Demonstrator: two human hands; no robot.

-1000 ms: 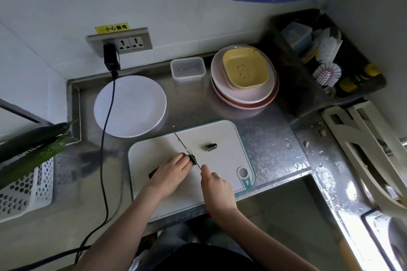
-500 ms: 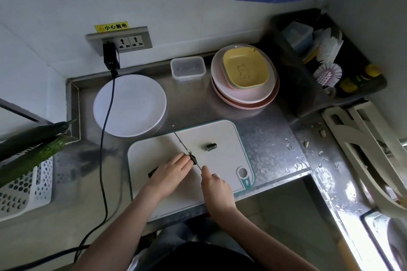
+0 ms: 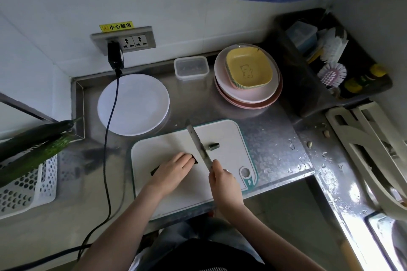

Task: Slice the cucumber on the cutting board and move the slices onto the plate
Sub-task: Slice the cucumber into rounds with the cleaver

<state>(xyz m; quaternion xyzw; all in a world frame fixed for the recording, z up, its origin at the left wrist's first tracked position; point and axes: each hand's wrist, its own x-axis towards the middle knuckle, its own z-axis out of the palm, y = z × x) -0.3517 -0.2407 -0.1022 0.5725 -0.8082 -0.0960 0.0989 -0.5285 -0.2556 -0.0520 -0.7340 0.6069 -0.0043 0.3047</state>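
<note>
A white cutting board (image 3: pixel 222 136) with a teal rim lies at the counter's front edge. My left hand (image 3: pixel 174 169) presses down on a dark green cucumber (image 3: pixel 195 159), most of it hidden under the palm; only its two ends show. My right hand (image 3: pixel 222 179) grips the handle of a knife (image 3: pixel 198 147), whose blade slants up and away just right of the cucumber's cut end. A small cut-off cucumber end piece (image 3: pixel 214 146) lies on the board to the right of the blade. The empty white plate (image 3: pixel 133 104) sits behind the board to the left.
A black cable (image 3: pixel 110 121) runs from the wall socket (image 3: pixel 123 38) across the plate's left side. A clear lidded box (image 3: pixel 191 68) and a stack of pink plates with yellow dishes (image 3: pixel 248 75) stand at the back. Whole cucumbers (image 3: pixel 33 145) rest over a white basket (image 3: pixel 24 189) at left.
The knife blade has tilted and lifted, now showing its flat side right of the cucumber end. My left hand has stayed on the cucumber.
</note>
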